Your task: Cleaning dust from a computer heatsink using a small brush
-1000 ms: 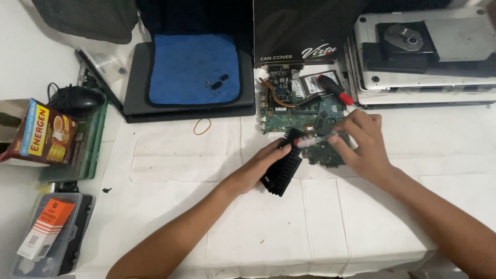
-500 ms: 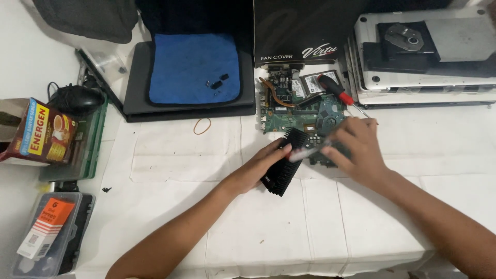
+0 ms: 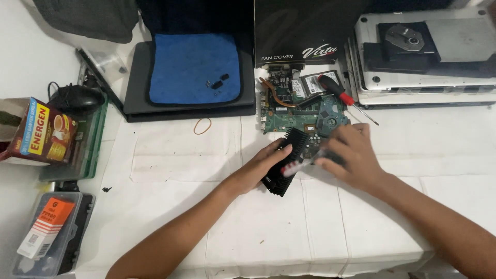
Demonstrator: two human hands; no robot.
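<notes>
The left hand grips a black finned heatsink, holding it tilted on the table just below a green circuit board. The right hand is closed around a small brush, blurred with motion, whose pale head lies against the fins. Judging by that, the step in hand looks like brushing dust out of the heatsink, about midway through. A further stroke would call for a steady left grip and a short sweep along the fins, away from the board.

The surface is a white cloth with fold lines. At 12 o'clock from the hands lies the board, with a red-handled screwdriver at 1 o'clock and stacked laptop shells at 2. A black carton stands behind the board. At 11 o'clock a blue cloth rests on a closed laptop, with small screws on it, and a rubber band lies nearer. At 9 o'clock sit a red box and a mouse; at 8, a clear case.
</notes>
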